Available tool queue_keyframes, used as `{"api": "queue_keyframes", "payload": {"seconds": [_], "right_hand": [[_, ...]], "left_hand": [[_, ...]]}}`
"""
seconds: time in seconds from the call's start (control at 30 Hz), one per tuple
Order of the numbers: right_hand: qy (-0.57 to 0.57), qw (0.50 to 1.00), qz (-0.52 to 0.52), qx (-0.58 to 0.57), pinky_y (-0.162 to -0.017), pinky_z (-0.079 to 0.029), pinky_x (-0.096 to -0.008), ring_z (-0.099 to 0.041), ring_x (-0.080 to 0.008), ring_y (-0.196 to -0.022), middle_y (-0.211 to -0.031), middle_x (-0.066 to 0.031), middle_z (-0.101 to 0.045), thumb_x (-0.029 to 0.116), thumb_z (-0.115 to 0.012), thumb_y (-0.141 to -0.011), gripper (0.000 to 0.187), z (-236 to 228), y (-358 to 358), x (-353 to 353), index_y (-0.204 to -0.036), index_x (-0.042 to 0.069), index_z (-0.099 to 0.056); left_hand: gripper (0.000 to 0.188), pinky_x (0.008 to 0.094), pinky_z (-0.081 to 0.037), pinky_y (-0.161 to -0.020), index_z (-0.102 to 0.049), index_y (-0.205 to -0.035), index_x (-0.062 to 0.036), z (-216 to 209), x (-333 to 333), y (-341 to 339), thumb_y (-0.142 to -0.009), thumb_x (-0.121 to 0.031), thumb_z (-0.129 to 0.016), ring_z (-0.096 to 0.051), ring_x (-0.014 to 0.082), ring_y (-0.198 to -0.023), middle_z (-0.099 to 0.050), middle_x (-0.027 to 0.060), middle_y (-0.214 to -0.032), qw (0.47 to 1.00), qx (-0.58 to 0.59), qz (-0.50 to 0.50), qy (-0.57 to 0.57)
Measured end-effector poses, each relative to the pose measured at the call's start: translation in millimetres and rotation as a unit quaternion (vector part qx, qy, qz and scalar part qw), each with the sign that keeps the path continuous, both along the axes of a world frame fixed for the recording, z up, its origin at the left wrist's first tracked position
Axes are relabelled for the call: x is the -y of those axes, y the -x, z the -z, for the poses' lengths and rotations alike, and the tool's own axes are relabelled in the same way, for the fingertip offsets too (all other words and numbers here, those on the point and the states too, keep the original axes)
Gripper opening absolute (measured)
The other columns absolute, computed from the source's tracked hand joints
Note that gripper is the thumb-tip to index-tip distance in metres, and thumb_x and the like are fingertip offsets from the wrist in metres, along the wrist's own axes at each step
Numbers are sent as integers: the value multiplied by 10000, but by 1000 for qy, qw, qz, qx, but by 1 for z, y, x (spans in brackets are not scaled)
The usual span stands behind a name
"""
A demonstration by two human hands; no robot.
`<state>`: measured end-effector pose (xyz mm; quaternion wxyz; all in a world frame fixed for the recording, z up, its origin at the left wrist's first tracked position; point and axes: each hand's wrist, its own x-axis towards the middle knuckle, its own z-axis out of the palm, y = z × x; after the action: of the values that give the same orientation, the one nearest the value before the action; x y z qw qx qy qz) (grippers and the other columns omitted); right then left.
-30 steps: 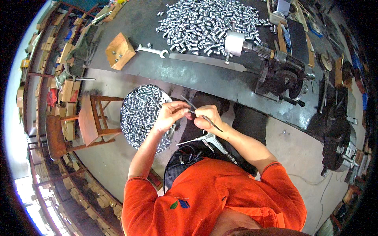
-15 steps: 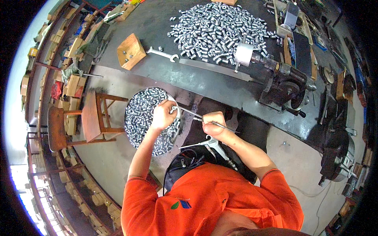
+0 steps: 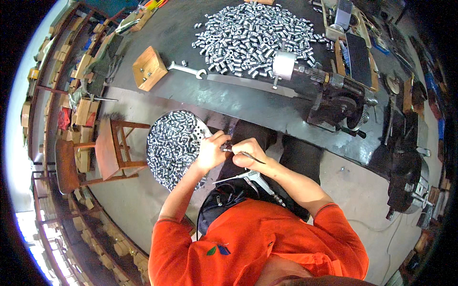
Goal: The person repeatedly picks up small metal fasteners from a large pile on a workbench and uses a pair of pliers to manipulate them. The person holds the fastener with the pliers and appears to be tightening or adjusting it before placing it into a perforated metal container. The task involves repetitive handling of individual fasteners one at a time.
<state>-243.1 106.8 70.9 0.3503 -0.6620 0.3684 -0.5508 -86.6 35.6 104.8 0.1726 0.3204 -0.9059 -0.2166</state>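
My left hand (image 3: 212,151) is above the right rim of a round tub full of small metal sleeves (image 3: 172,148). Its fingers pinch a small silver piece that looks like one of those sleeves, mostly hidden by the fingertips. My right hand (image 3: 248,151) is closed around a slim rod-like tool (image 3: 254,158), whose dark tail sticks out past the wrist side. The two hands nearly touch, and the tool's front end meets the piece between them. Below them, a silver air blow gun (image 3: 257,180) rests across my lap.
On the dark bench lie a large heap of metal sleeves (image 3: 257,38), an open-end wrench (image 3: 188,70) and a wooden box (image 3: 150,69). A geared machine (image 3: 338,97) stands at the bench's right. A wooden chair (image 3: 114,150) is left of the tub; shelves (image 3: 52,119) line the far left.
My right hand has slid along toward the left one, so the long stretch of rod between them is now short. My left hand has shifted right and slightly down. The view has shifted a little.
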Motion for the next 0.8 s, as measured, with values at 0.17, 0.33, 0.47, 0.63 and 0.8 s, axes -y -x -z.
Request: {"api": "queue_keyframes", "payload": {"seconds": [0.17,0.33,0.47,0.63,0.8], "right_hand": [[102,995,-4,4,-431,-284,-386,-384,-292,-436,-497,-99,-330,194,-574,-652,321,-16,10,-3,-528,52,-314],[114,993,31,-17,-432,-271,-391,-380,-293,-447,-505,-103,-320,219,-606,-644,356,-14,10,-4,-547,56,-305],[96,994,33,-31,-431,-284,-389,-396,-302,-452,-508,-105,-326,181,-624,-623,351,-3,4,-2,-556,57,-302],[70,995,47,-47,-425,-291,-380,-398,-296,-436,-493,-102,-324,161,-600,-639,321,9,2,0,-556,54,-309],[71,996,39,-27,-413,-291,-389,-408,-284,-426,-488,-102,-349,179,-584,-662,299,8,-2,2,-550,55,-336]], "left_hand": [[189,336,-471,-531,-626,-830,-65,-9,34,-27,-647,-82,-671,-596,242,-592,-590,78,-736,996,30,-73,49],[139,285,-385,-462,-618,-776,-27,-43,63,-25,-676,-88,-692,-476,151,-455,-476,67,-520,991,-15,-129,28],[192,305,-419,-479,-630,-813,-21,-71,79,37,-684,-137,-713,-507,173,-475,-512,82,-528,997,-51,-19,48],[227,285,-414,-465,-642,-875,-4,-87,117,136,-717,-151,-712,-529,108,-477,-560,78,-547,984,-97,79,122],[391,246,-447,-517,-518,-1100,88,-110,171,177,-812,-146,-641,-597,143,-539,-634,97,-729,922,-331,15,-200]]}}
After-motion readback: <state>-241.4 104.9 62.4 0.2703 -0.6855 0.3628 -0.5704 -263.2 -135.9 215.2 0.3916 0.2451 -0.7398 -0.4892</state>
